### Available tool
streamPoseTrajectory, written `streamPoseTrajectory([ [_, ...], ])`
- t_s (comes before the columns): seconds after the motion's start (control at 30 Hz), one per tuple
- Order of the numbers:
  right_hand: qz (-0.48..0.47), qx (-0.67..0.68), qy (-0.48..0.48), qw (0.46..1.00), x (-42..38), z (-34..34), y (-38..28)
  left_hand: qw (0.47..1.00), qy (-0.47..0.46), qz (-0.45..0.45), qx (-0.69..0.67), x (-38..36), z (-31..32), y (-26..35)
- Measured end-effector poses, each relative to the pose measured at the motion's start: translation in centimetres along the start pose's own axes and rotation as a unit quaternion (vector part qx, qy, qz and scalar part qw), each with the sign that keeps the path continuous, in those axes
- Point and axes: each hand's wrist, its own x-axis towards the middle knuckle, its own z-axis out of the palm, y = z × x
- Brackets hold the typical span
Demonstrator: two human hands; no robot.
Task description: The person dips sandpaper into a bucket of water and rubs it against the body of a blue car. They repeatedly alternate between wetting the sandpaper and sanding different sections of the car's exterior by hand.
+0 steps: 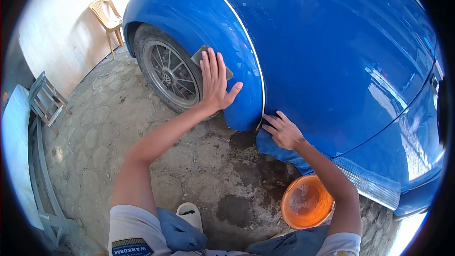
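My left hand (216, 81) lies flat with fingers stretched out on a grey-brown sheet that looks like sandpaper (199, 55). The sheet is pressed against the wet blue fender (244, 90) of a car, above its wheel (166, 77); most of it is hidden under the palm. Lower and to the right, my right hand (285, 133) rests on the blue body panel (313, 66). Its fingers are spread, with the tips at the bottom end of the pale trim strip (259, 71) between fender and body. No object shows in this hand.
An orange bucket (290, 211) of cloudy water stands below my right forearm. The rough ground (156, 180) has dark wet patches beside it. My foot in a pale slipper (190, 214) is at the bottom. A tan plastic chair (106, 16) and a wooden stool (45, 97) stand left.
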Motion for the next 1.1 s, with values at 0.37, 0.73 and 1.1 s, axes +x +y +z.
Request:
streamPoseTrajectory([
  [0.37, -0.01, -0.03, 0.011, 0.999, -0.3, 0.3, 0.1, 0.988, 0.086, -0.122, 0.043, 9.7, -2.6, -5.0],
  [0.73, 0.008, 0.003, -0.001, 1.0, -0.1, 0.0, -0.2, 0.97, -0.064, 0.223, 0.074, 14.7, -5.5, -8.1],
  [1.1, -0.005, 0.001, 0.051, 0.999, -0.2, 1.3, -0.1, 0.918, -0.254, 0.305, 0.021, 2.0, 0.0, 2.7],
])
